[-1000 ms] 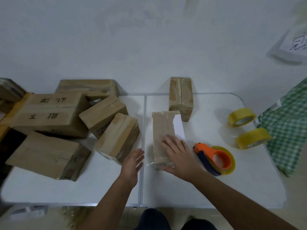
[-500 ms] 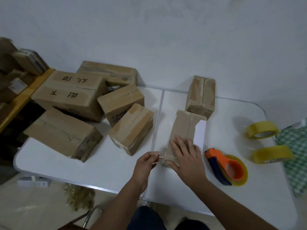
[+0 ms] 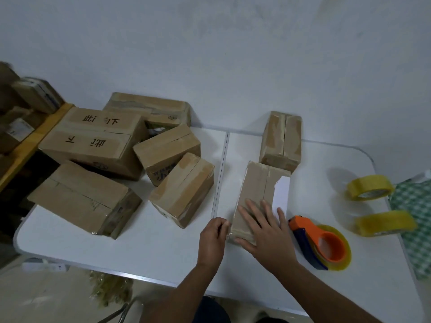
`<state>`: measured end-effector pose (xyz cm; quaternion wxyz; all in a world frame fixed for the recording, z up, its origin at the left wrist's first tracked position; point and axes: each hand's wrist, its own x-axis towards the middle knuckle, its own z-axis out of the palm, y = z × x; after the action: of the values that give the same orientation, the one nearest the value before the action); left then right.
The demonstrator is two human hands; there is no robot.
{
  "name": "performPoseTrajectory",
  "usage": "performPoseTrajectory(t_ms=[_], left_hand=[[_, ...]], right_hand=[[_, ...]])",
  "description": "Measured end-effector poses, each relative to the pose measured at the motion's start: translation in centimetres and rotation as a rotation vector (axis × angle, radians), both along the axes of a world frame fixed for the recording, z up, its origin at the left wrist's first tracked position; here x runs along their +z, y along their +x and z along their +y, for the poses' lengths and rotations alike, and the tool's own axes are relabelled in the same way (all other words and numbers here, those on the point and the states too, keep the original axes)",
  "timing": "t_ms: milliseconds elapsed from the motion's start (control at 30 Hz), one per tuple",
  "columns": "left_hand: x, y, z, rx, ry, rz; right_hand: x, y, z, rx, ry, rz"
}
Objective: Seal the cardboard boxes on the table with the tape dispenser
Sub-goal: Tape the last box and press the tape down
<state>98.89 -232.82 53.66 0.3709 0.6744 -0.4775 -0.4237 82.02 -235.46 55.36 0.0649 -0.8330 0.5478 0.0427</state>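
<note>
A narrow cardboard box (image 3: 258, 183) with a white label lies in front of me on the white table (image 3: 151, 252). My right hand (image 3: 263, 227) lies flat on its near end with straight fingers. My left hand (image 3: 213, 236) is at the box's near left corner, its fingers curled and pinching a strip of clear tape against the box's side. The orange and blue tape dispenser (image 3: 319, 245) lies on the table just right of my right hand, held by neither hand.
A second small box (image 3: 281, 139) stands behind the first. Several larger boxes (image 3: 93, 141) crowd the table's left half. Two yellow tape rolls (image 3: 369, 187) and a green checked cloth (image 3: 415, 217) lie at the right edge. A shelf with boxes stands far left.
My left hand has moved in from the table to the box's near left corner and closed on the tape end. My right hand stays on the box. The view has shifted left.
</note>
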Motion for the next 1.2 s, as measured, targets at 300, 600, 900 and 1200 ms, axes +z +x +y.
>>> performPoseTrajectory(t_ms=[300,600,900,1200], left_hand=[[-1.4,0.2,-1.6,-0.127,0.105,-0.102],[0.2,3.5,-1.5,-0.1,0.245,-0.039],[2.6,3.5,0.0,-0.583,-0.001,-0.244],[2.9,4.9,-5.3,-0.945,-0.089,-0.599]], right_hand=[[-0.4,0.1,-0.2,-0.01,-0.018,0.009],[-0.7,0.1,-0.3,-0.016,-0.012,-0.011],[-0.2,0.4,-0.3,-0.006,-0.013,-0.005],[0.4,0.2,-0.3,0.01,-0.014,0.019]])
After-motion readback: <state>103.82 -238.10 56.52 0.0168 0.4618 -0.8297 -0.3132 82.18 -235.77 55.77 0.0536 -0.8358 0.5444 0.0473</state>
